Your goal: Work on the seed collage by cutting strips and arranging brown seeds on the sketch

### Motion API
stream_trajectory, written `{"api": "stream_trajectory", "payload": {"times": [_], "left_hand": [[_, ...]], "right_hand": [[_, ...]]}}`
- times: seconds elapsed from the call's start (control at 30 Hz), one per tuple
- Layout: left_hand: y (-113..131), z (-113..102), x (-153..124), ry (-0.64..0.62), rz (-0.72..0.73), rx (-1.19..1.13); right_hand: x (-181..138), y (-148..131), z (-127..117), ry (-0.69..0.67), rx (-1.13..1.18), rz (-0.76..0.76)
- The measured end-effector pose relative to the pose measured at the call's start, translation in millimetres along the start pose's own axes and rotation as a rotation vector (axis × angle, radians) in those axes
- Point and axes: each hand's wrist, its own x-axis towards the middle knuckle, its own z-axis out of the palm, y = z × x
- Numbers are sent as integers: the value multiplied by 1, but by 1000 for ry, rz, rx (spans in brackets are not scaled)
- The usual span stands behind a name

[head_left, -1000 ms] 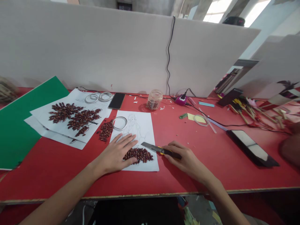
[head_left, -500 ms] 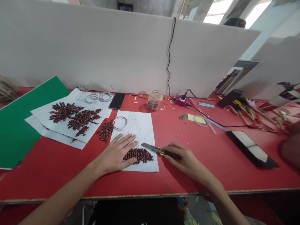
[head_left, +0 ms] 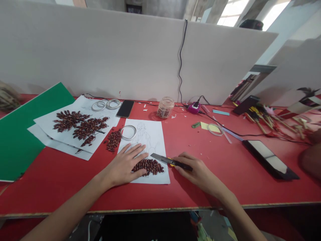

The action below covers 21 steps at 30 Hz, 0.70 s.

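Seed patch point(head_left: 149, 166) lies on the near part of the drawing sheet point(head_left: 157, 129) on the red counter point(head_left: 213, 192), its long axis running left to right. The left hand point(head_left: 129, 164) is nearer, palm down, fingers slightly spread, its thumb covering some seeds at the left end; the right hand point(head_left: 192, 167) grips a cutter knife point(head_left: 172, 161), blade pointing left, just beyond the patch. Farther left are a tape ring point(head_left: 121, 134) and loose seeds point(head_left: 113, 140); the jar point(head_left: 166, 107) stands beyond the sheet
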Motion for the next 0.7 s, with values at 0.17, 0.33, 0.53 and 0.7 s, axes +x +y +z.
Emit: {"api": "stream_trajectory", "payload": {"times": [0.17, 0.33, 0.53, 0.7], "left_hand": [[1, -1, 0, -15, -2, 3], [0, -1, 1, -27, -4, 7], [0, 0, 1, -2, 2, -5], [0, 0, 1, -1, 8, 13]], "right_hand": [[1, -1, 2, 7, -24, 8], [1, -6, 1, 10, -119, 26], [11, -21, -20, -49, -329, 19], [36, -36, -47, -169, -385, 17]]}}
